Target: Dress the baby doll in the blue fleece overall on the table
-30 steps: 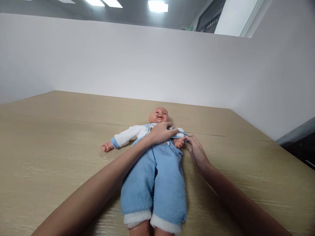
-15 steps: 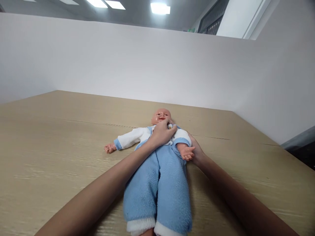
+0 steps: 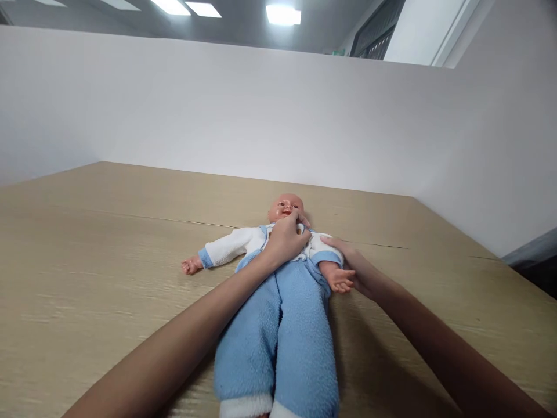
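Note:
A baby doll (image 3: 278, 325) in a fluffy blue and white outfit lies on its back on the table, its bald head at the far end. My left hand (image 3: 287, 238) rests on the doll's upper chest just below the chin, fingers curled at the neckline and covering part of the front. At the right side, my right hand (image 3: 352, 264) is around the doll's white sleeve (image 3: 322, 244), thumb on top and the other fingers hidden behind. The doll's other arm (image 3: 228, 247) stretches out to the left, touched by neither hand.
The pale wooden table (image 3: 108, 261) has thin seams across it. A white partition wall (image 3: 243, 110) rises behind and along the right. Something dark grey (image 3: 535, 255) sits beyond the table's right edge.
My right hand has come up from beside the doll, its thumb now over the sleeve. The doll's right-side arm has shifted slightly right and nearer. My left hand stays on the chest.

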Available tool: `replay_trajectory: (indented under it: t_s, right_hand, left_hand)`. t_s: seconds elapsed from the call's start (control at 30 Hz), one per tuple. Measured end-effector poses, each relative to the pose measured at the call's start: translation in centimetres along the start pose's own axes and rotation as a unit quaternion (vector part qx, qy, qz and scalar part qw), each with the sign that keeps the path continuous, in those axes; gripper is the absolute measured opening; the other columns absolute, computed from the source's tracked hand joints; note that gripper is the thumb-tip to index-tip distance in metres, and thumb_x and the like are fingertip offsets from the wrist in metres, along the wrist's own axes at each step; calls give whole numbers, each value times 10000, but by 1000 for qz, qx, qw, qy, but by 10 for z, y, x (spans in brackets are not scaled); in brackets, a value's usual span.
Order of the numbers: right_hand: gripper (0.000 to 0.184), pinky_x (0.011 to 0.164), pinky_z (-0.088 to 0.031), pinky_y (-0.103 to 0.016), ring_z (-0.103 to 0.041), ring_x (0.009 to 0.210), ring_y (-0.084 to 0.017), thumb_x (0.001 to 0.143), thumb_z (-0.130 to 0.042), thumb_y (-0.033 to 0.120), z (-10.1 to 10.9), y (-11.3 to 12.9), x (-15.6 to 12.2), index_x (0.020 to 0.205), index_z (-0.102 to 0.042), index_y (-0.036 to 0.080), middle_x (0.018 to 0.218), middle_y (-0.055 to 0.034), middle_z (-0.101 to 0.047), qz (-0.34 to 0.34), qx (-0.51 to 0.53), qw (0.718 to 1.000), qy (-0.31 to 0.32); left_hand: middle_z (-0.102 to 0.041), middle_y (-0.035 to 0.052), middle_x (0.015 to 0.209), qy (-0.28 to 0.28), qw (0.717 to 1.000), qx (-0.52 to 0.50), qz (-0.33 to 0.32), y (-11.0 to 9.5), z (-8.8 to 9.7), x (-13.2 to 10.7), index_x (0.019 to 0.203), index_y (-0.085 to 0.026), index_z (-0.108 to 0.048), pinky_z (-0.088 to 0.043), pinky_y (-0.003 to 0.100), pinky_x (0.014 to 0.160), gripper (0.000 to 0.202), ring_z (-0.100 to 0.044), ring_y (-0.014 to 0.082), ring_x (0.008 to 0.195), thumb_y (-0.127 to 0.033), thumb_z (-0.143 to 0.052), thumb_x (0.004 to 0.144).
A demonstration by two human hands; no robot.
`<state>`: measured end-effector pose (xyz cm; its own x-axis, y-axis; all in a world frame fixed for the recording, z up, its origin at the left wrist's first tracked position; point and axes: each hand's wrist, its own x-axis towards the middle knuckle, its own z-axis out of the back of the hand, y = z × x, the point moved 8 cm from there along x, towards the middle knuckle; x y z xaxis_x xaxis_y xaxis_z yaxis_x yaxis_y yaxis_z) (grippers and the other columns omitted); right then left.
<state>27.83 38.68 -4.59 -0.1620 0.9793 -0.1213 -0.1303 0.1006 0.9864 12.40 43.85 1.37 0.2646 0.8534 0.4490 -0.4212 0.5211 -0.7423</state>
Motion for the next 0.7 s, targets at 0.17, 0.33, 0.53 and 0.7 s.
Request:
replay_trajectory:
  t_s: [0.17, 0.33, 0.53, 0.7]
  right_hand:
    - [685, 664, -594, -302, -754, 839, -237, 802, -829, 459, 56, -8, -50, 1416, -576, 294, 991, -41, -789, -71, -25, 997, -33]
    - [557, 641, -570, -333, -699, 774, -226, 781, -802, 579, 102, -17, -67, 1208, -709, 233, 1029, -76, -775, -22, -94, 984, -150]
    - [620, 840, -607, -408, -748, 958, -301, 728, -904, 574, 100, -26, -74, 1219, -683, 267, 1110, -85, -794, 11, -143, 984, -106]
    - [564, 917, -591, -470, -750, 1009, -342, 774, -855, 604, 110, -24, -74, 1194, -697, 264, 1141, -98, -795, 39, -221, 969, -105]
  left_hand:
    - [-728, 7, 853, 13, 1000, 18, -17, -5, -4, -2, 971, -204, -686, -409, 305, 653, 108, -623, 177, 706, -141, -668, 885]
    - [-723, 16, 852, 29, 998, 50, -27, -7, -7, -4, 994, -209, -672, -409, 312, 671, 107, -654, 202, 764, -174, -687, 893]
    - [-742, 81, 907, 36, 986, 161, -29, -15, -9, -9, 1062, -214, -619, -413, 357, 698, 123, -687, 279, 848, -315, -626, 994]
    - [-745, 159, 983, -10, 956, 283, -70, -39, 6, -15, 1100, -189, -612, -400, 470, 956, 280, -652, 366, 1073, -445, -498, 1085]
